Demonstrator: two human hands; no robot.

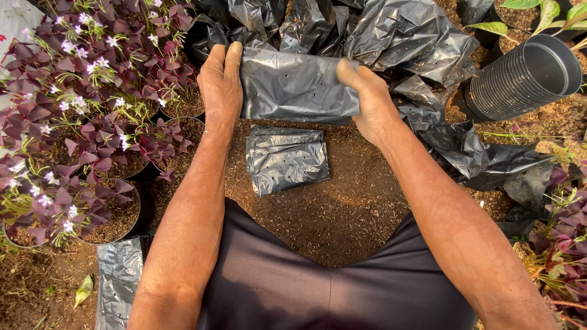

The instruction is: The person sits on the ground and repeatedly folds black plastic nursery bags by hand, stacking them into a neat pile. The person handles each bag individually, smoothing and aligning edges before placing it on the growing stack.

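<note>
A flat black plastic grow bag (296, 85) with small punched holes is stretched between both my hands above the soil. My left hand (221, 82) grips its left edge with the fingers folded over the top. Its right edge is pinched by my right hand (367, 98), thumb on top. Just below, a second folded black bag (286, 160) lies flat on the brown soil (342, 208). Behind my hands is a heap of crumpled black plastic bags (367, 30).
Purple-leaved plants with small pale flowers (79, 110) in black pots crowd the left side. A stack of black ribbed pots (526, 76) lies on its side at upper right. More purple plants (562, 244) stand at the right. Another black bag (119, 281) lies lower left.
</note>
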